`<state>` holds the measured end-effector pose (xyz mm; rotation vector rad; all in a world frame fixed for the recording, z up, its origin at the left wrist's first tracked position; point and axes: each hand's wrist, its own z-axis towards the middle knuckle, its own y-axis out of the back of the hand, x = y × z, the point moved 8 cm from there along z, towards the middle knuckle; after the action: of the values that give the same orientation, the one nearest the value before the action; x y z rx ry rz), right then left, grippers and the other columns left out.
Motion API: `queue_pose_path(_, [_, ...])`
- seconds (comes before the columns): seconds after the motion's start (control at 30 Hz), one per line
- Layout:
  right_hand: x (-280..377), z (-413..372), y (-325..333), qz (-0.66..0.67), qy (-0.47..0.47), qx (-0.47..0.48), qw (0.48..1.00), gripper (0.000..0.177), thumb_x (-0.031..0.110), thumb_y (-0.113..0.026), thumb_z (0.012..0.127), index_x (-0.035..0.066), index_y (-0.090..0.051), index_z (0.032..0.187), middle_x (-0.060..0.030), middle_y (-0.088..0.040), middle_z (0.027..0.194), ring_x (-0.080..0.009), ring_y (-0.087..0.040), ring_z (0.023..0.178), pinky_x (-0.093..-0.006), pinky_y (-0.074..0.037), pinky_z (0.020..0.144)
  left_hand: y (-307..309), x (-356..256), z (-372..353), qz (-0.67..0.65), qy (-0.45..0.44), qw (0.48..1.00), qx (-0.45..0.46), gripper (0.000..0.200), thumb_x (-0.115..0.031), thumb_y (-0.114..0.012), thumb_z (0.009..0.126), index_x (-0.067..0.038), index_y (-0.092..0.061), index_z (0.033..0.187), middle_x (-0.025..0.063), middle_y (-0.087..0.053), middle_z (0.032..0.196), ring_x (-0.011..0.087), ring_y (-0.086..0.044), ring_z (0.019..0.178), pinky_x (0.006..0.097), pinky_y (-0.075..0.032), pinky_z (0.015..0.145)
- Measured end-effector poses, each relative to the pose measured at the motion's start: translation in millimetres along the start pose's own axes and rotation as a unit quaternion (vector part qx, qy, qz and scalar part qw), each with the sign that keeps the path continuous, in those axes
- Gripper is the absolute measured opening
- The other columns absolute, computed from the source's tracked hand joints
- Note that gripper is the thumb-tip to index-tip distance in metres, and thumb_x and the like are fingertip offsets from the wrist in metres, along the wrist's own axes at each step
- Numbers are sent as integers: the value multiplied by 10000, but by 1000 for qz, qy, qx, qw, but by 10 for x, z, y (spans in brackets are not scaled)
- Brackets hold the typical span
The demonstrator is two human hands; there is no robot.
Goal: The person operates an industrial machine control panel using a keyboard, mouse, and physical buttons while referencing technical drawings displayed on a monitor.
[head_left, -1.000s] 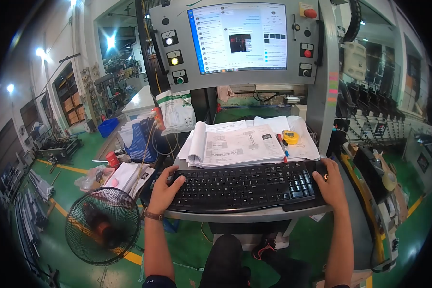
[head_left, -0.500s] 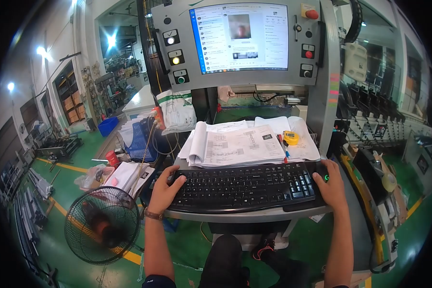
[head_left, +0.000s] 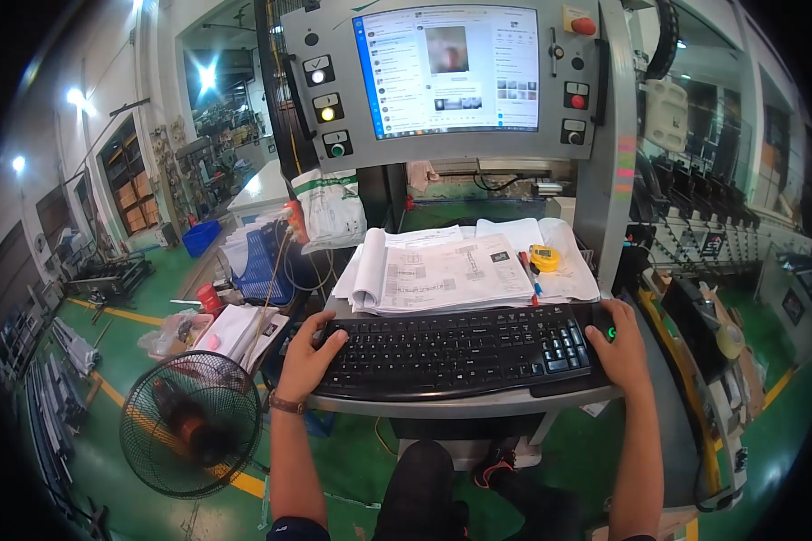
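Observation:
A black keyboard (head_left: 451,352) lies along the front of the grey console shelf. At its left end my left hand (head_left: 305,356) grips the edge, thumb on top and the other fingers curled round the far corner, partly hidden. Beyond the right end, my right hand (head_left: 622,347) is closed over a dark computer mouse (head_left: 612,333) with a green glow, mostly covered by the palm and fingers. Behind the keyboard lies a stack of printed drawings (head_left: 451,275), its left sheets rolled over. A yellow tape measure (head_left: 544,259) and pens (head_left: 530,275) rest on the papers.
Above stands a control panel with a lit screen (head_left: 451,72), push buttons and a red emergency stop (head_left: 579,22). A caged fan (head_left: 192,424) stands at lower left. Left of the shelf are a white bag (head_left: 331,212), a blue basket (head_left: 266,266) and papers (head_left: 235,334).
The view has shifted very slightly. Both hands stay in place, and small image thumbnails now show at the right side of the screen.

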<state>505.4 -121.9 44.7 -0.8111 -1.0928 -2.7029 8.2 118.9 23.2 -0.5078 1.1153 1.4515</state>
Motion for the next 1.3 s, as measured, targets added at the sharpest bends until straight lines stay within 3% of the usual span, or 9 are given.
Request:
queue_pose_path(0.23, [-57,0,24,1,-25,-17,1000,525,175,-754,952,18,-609,1431,-218,-570,1523,-446,-624,1346,-475,-498,1131,1,-44,-15,0,-1,1000,-6,567,-312,-798,1025,-11,-626,1473,112,-761,1232,145,-713,1015,315,-572,900])
queue_pose_path(0.63, [-80,-3,13,-4,-38,-19,999,517,180,-730,978,14,-598,1449,-222,-539,1553,-448,-610,1364,-479,-486,1146,2,-40,-7,6,-8,1000,-5,558,-308,-793,1026,-5,-630,1465,134,-744,1299,171,-709,1102,332,-565,958])
queue_pose_path(1.3, [-93,10,0,-13,-37,-16,999,484,184,-718,986,11,-625,1428,-222,-538,1556,-445,-615,1356,-479,-494,1132,-10,-35,-4,4,5,1000,14,577,-314,-769,1049,0,-594,1500,144,-695,1374,158,-682,1102,314,-559,957])
